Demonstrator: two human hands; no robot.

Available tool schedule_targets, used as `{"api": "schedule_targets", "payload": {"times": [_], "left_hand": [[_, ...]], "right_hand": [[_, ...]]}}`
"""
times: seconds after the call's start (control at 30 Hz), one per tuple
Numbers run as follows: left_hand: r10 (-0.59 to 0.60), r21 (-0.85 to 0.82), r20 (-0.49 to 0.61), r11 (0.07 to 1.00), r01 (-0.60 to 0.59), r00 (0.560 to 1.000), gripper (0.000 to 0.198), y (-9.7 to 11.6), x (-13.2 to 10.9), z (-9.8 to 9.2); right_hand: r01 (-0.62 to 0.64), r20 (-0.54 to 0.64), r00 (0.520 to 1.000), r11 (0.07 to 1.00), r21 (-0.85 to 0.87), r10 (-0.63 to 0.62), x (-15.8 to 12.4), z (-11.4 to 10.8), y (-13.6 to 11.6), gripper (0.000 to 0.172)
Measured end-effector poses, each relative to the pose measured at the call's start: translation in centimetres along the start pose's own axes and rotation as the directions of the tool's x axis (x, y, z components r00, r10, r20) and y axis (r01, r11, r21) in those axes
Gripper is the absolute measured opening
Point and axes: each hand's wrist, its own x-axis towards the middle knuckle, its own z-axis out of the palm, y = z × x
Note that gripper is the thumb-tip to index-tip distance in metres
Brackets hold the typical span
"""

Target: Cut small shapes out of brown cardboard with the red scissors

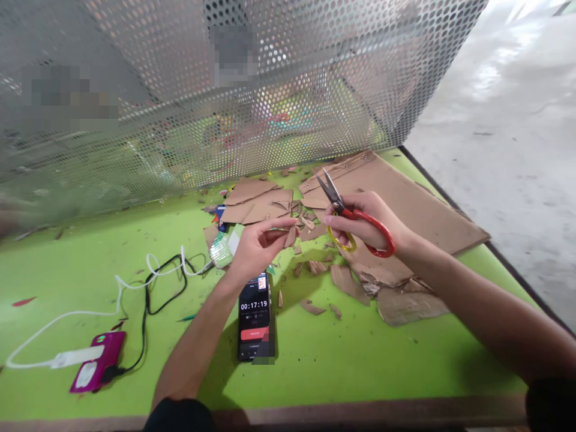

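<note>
In my left hand [258, 247] a small cardboard piece [291, 236] is pinched between thumb and fingers, above the table's middle. My right hand [366, 219] grips a pair of scissors [380, 234] with one red and one yellow handle. Their blades point up and away to the left, slightly apart, and cut nothing. Beyond and between the hands lie torn cardboard scraps [258, 201] and small offcuts. Under my right forearm rests a large flat cardboard sheet [418, 210] with ragged layers at its near edge.
A phone [254, 318] showing a timer lies below my left hand. White and black cables [148, 288] run to a magenta device [99, 363] at left. A perforated metal panel [180, 144] stands behind the green table [315, 372]. Grey floor [508, 150] shows at right.
</note>
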Motion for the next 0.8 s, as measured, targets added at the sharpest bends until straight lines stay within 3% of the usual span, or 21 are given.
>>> {"api": "schedule_targets", "payload": {"times": [0.17, 0.3, 0.37, 0.47, 0.53, 0.63, 0.8], "left_hand": [[0.088, 0.213, -0.051, 0.974, -0.075, 0.995, 0.027, 0.0, 0.1, -1.2], [0.304, 0.466, -0.013, 0.844, -0.264, 0.952, 0.016, 1.0, -0.4, -1.2], [0.299, 0.484, 0.071, 0.823, -0.295, 0.951, 0.014, 1.5, -0.9, -0.7], [0.293, 0.455, 0.087, 0.838, -0.300, 0.952, 0.023, 1.8, -1.5, 0.2], [0.367, 0.496, 0.094, 0.789, -0.363, 0.926, 0.024, 1.8, -1.7, 0.6], [0.495, 0.610, 0.129, 0.643, -0.462, 0.859, 0.016, 1.7, -1.8, 0.7], [0.550, 0.686, 0.204, 0.510, -0.519, 0.810, 0.019, 1.6, -1.6, 0.6]], "right_hand": [[0.024, -0.083, 0.996, 0.998, 0.055, -0.020, 0.3, -0.3, 0.2, 0.026], [0.026, -0.102, 0.994, 0.999, 0.021, -0.024, 0.6, 0.0, 1.0, 0.024], [0.021, -0.078, 0.997, 1.000, 0.002, -0.020, 0.6, 0.4, 1.4, 0.023], [0.012, -0.036, 0.999, 1.000, 0.007, -0.012, 0.6, 1.1, 1.9, 0.025], [0.008, -0.008, 1.000, 1.000, 0.029, -0.008, 0.5, 1.5, 2.2, 0.025], [0.006, 0.039, 0.999, 0.997, 0.082, -0.009, 0.4, 2.1, 2.4, 0.024], [-0.049, 0.057, 0.998, 0.974, 0.220, 0.037, 0.4, 2.7, 2.0, 0.026]]}}
